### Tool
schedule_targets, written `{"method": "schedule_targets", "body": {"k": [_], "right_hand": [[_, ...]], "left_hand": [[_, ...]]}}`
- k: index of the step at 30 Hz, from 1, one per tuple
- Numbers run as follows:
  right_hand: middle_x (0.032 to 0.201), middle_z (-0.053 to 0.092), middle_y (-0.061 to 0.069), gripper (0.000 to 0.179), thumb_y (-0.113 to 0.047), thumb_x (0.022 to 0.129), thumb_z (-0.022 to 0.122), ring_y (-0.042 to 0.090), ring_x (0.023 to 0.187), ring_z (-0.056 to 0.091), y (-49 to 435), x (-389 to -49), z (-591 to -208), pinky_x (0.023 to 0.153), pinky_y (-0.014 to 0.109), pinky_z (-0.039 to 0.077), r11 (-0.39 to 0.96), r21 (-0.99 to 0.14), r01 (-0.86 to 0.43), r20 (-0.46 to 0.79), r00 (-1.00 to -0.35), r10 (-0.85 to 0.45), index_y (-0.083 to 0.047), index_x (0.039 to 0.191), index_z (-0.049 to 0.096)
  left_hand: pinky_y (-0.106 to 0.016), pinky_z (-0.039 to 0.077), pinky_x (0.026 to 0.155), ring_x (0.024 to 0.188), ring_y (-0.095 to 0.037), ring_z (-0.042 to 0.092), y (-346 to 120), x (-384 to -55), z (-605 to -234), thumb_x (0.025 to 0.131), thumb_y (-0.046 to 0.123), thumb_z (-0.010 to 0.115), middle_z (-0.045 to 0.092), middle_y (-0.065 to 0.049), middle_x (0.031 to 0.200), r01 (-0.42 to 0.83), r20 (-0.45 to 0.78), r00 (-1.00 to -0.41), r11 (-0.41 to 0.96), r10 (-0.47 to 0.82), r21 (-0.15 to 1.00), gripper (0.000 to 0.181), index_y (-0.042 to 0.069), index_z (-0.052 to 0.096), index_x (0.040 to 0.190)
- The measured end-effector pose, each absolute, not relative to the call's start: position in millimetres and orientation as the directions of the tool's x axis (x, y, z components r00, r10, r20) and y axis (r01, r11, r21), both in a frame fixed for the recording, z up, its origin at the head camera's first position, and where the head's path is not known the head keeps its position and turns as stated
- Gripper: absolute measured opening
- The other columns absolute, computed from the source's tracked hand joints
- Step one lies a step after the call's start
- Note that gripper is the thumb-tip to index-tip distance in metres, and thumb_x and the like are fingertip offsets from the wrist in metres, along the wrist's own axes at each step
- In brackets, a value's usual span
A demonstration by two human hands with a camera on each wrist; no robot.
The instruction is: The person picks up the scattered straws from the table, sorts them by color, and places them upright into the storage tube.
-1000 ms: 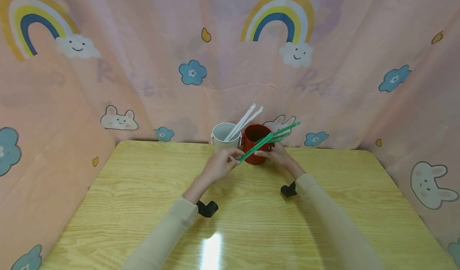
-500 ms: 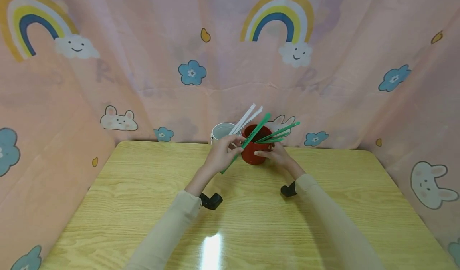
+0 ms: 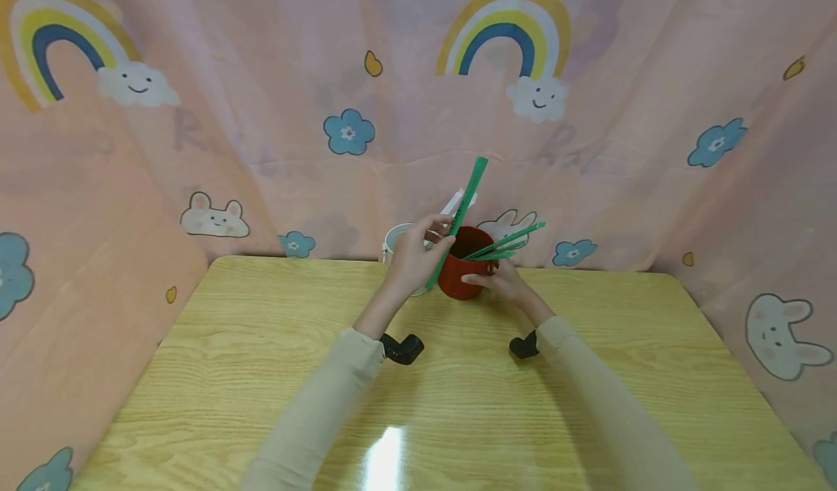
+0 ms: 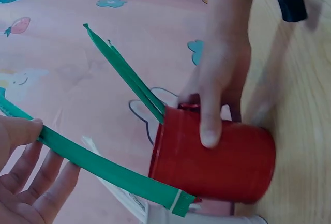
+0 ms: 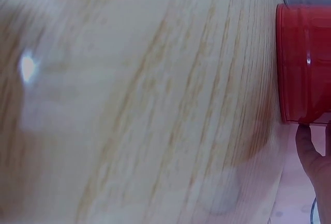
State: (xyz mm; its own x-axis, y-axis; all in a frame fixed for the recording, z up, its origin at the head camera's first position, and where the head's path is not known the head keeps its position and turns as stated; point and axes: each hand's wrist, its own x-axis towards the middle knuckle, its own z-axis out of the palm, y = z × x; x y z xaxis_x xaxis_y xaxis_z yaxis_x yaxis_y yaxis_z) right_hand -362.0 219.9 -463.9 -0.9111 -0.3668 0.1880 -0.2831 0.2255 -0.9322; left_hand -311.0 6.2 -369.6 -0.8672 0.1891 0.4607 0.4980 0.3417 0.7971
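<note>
My left hand point(image 3: 413, 255) pinches a long green paper-wrapped straw point(image 3: 472, 189), its upper end tilted right. In the left wrist view the straw's lower end overlaps the rim of a red metal bucket point(image 4: 222, 164); I cannot tell whether they touch. My right hand point(image 3: 506, 282) grips the bucket's right side, the thumb on its front, other fingers partly hidden. Several green wrapped straws point(image 3: 513, 240) lean out to the right. A white bucket point(image 3: 390, 240) stands on the left, mostly hidden behind my left hand, with white wrapped straws point(image 3: 450, 204) sticking out.
Both buckets stand at the far edge of the wooden table point(image 3: 288, 346), close to a pink patterned curtain point(image 3: 275, 113). A black wrist-camera mount point(image 3: 403, 349) hangs beside the left wrist, another black mount point(image 3: 524, 346) beside the right.
My left hand has moved up and slightly right, and the green straw in it has turned from slanted to nearly upright. The right hand and red bucket stay almost in place.
</note>
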Motion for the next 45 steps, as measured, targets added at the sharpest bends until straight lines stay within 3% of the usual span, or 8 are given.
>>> {"method": "schedule_targets", "body": {"k": [15,22,32,38,45], "right_hand": [[0.141,0.043,0.022,0.07,-0.006,0.085,0.072,0.029,0.124,0.042,220,-358,-459,0.109,0.051,0.033,0.271,-0.93,-0.247,0.14,-0.923,-0.359,0.0,0.143,0.034],[0.142,0.043,0.021,0.07,-0.004,0.085,0.071,0.034,0.128,0.04,218,-359,-459,0.111,0.054,0.031,0.27,-0.93,-0.25,0.14,-0.919,-0.368,-0.001,0.144,0.033],[0.144,0.041,0.02,0.067,-0.003,0.086,0.069,0.036,0.132,0.038,220,-360,-462,0.111,0.057,0.03,0.242,-0.931,-0.271,0.165,-0.909,-0.383,-0.003,0.143,0.034],[0.145,0.04,0.012,0.066,-0.008,0.087,0.07,0.031,0.133,0.037,225,-370,-480,0.111,0.054,0.031,0.264,-0.92,-0.291,0.178,-0.908,-0.379,-0.011,0.143,0.035],[0.139,0.045,0.014,0.059,-0.009,0.087,0.07,0.026,0.125,0.041,225,-370,-482,0.107,0.05,0.037,0.287,-0.917,-0.278,0.168,-0.92,-0.354,-0.008,0.138,0.039]], "left_hand": [[-0.031,0.058,0.079,0.09,-0.021,0.065,34,-323,-354,0.091,0.004,0.063,0.066,-0.014,0.096,0.583,0.591,-0.806,0.208,0.023,0.786,0.025,0.002,0.062,0.115],[-0.033,0.058,0.08,0.092,-0.026,0.067,38,-328,-364,0.09,0.003,0.064,0.067,-0.017,0.099,0.576,0.576,-0.815,0.216,0.071,0.788,0.024,0.0,0.063,0.113],[-0.025,0.056,0.082,0.095,-0.022,0.067,42,-334,-389,0.092,0.008,0.062,0.069,-0.013,0.104,0.52,0.484,-0.854,0.277,0.193,0.808,0.026,0.005,0.066,0.118],[-0.023,0.055,0.083,0.096,-0.021,0.066,47,-330,-398,0.092,0.008,0.063,0.064,-0.009,0.114,0.49,0.421,-0.87,0.346,0.257,0.8,0.028,0.01,0.067,0.119],[-0.03,0.055,0.086,0.104,-0.025,0.063,42,-325,-410,0.093,0.008,0.062,0.063,-0.011,0.119,0.51,0.429,-0.859,0.392,0.279,0.766,0.032,0.008,0.063,0.125]]}}
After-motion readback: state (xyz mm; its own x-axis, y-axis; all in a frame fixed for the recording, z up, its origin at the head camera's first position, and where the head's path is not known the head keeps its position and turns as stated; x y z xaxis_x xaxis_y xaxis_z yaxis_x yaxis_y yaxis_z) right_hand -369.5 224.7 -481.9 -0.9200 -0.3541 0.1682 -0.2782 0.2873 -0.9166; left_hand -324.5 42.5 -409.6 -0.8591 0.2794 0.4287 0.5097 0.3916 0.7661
